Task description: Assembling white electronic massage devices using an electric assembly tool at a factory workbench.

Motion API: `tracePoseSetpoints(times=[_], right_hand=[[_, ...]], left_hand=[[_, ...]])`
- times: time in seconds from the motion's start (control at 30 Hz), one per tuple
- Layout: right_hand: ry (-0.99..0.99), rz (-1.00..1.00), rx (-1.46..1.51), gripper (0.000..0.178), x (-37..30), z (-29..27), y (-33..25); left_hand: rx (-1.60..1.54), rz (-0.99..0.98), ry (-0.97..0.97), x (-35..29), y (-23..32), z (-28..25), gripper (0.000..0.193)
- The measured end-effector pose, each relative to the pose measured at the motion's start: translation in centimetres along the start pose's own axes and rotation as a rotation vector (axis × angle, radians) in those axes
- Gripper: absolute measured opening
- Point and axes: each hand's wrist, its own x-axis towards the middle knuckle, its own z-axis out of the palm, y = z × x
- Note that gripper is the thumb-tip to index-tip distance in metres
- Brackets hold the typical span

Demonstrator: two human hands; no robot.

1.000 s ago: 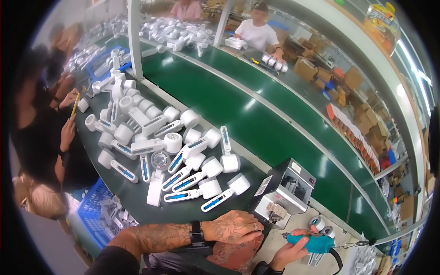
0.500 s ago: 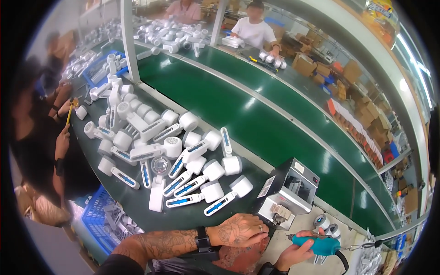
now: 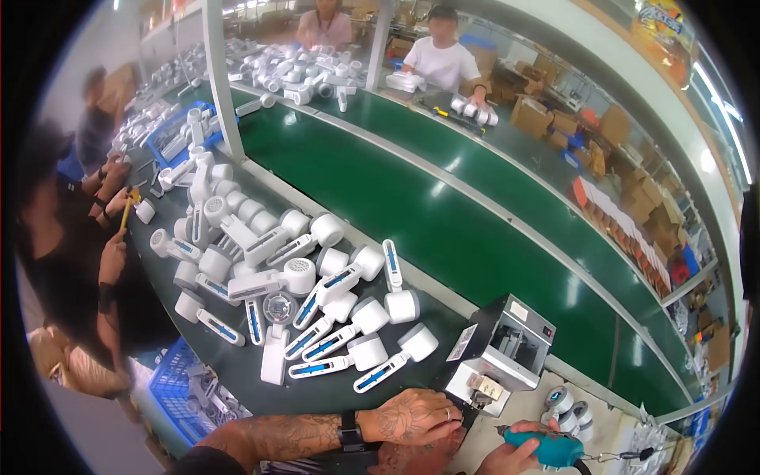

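My right hand point(image 3: 512, 457) is wrapped round a teal electric screwdriver point(image 3: 558, 449), its tip pointing left toward the front of a black and silver screw feeder point(image 3: 500, 356). My left hand point(image 3: 412, 416), back up with fingers curled down, lies just left of the feeder's front, above a reddish-brown surface point(image 3: 404, 457). Whatever its fingers hold, if anything, is hidden beneath them. White handheld fans point(image 3: 385, 372) with blue strips in their open handles lie piled on the dark bench, left of the feeder. Two white and grey round-headed pieces point(image 3: 560, 400) stand right of the feeder.
Beyond the bench edge runs a green conveyor belt point(image 3: 380, 206). A blue crate point(image 3: 178, 388) of small grey parts sits at lower left. On the left, a co-worker point(image 3: 71, 253) holds a yellow tool; another person point(image 3: 443, 55) sits across the belt. A coiled cord hangs right of the screwdriver.
The whole view has shifted, so the bench and feeder sit slightly lower in the picture. Both hands keep nearly the same places, the right one still gripping the screwdriver.
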Motion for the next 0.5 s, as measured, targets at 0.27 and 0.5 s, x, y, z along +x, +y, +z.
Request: tracePoseSetpoints(times=[0.27, 0.5], right_hand=[[-0.06, 0.146, 0.097, 0.053, -1.3, -1.6, 2.3], [-0.102, 0.142, 0.098, 0.056, -0.9, -0.7, 0.7]], left_hand=[[0.033, 0.043, -0.009, -0.2, 0.0, -0.3, 0.014], [0.019, -0.016, -0.03, 0.1, 0.6, -0.5, 0.015]])
